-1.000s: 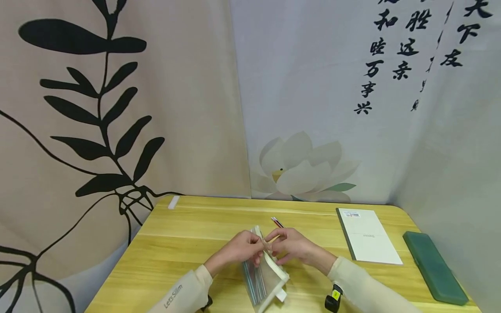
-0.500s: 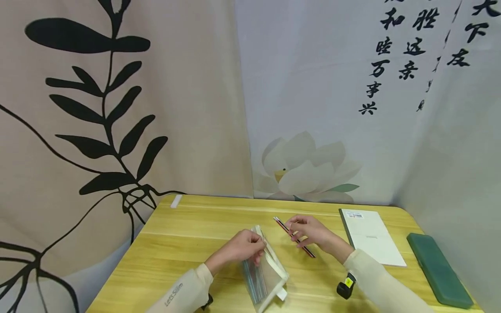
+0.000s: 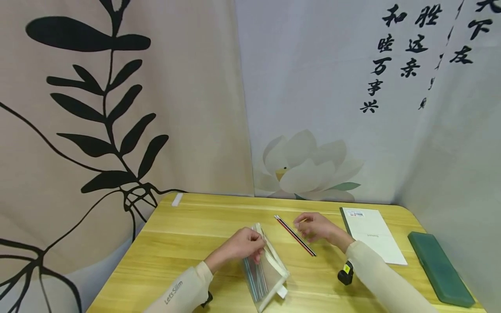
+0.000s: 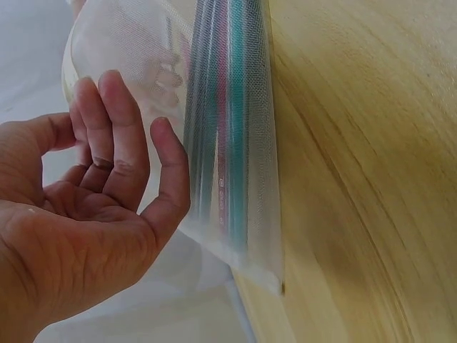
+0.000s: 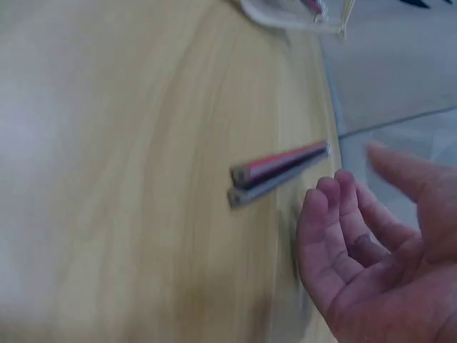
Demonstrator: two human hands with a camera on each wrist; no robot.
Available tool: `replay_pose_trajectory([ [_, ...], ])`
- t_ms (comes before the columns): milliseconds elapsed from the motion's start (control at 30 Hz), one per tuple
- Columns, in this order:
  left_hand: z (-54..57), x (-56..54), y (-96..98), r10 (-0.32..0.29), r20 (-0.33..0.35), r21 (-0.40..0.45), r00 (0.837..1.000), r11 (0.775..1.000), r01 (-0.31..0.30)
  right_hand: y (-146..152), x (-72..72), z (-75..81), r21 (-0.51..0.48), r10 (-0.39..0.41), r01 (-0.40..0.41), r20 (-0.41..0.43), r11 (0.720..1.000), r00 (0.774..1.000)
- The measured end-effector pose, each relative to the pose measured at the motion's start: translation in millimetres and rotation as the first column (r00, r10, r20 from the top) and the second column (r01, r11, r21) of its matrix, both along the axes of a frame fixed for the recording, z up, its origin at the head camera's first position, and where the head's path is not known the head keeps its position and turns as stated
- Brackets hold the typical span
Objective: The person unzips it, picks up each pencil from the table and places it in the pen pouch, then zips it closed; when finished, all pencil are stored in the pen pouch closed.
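Observation:
My left hand (image 3: 243,247) pinches the open upper edge of a see-through mesh pencil pouch (image 3: 272,274) with cream trim and a small white tab. In the left wrist view, several teal and reddish pencils (image 4: 238,143) show through the mesh, and the thumb is partly hidden by the palm. Over the table, just right of a small bundle of dark and red pencils (image 3: 294,235), is my right hand (image 3: 318,227), its fingers loosely bent around nothing. The right wrist view shows the bundle's blunt ends (image 5: 240,176) apart from the fingers.
On the right of the wooden table (image 3: 195,243) lie a white notebook (image 3: 373,237) with a dark spine and a long green case (image 3: 440,269). A white strip (image 3: 177,199) lies at the back left corner. Printed cloth (image 3: 203,108) hangs behind.
My right hand has left the pouch's edge and moved right, past the pencils, which now show in full on the table. The left hand keeps its pinch on the pouch.

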State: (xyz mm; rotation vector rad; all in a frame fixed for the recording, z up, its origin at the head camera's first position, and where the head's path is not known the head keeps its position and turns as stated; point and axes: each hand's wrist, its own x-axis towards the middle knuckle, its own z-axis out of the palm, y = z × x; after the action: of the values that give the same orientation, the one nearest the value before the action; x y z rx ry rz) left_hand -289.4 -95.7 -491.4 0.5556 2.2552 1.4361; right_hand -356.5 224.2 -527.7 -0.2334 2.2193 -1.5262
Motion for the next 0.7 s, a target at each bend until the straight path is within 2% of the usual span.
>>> replay_pose_trajectory([
  [200, 0.6, 1.7, -0.1, 0.001, 0.009, 0.002, 1.0, 1.0, -0.001, 12, -9.3, -5.5, -0.007, 0.092, -0.092, -0.015, 0.996, 0.996],
  [333, -0.3, 1.3, 0.1, 0.002, 0.005, -0.004, 1.0, 1.0, -0.002, 14, -12.4, -8.4, 0.013, 0.115, -0.115, -0.02, 0.993, 0.993],
  [700, -0.6, 1.7, -0.8, 0.013, 0.001, 0.008, 1.0, 1.0, -0.013, 3, -11.0, -11.5, 0.01, 0.067, -0.067, -0.033, 0.998, 0.997],
])
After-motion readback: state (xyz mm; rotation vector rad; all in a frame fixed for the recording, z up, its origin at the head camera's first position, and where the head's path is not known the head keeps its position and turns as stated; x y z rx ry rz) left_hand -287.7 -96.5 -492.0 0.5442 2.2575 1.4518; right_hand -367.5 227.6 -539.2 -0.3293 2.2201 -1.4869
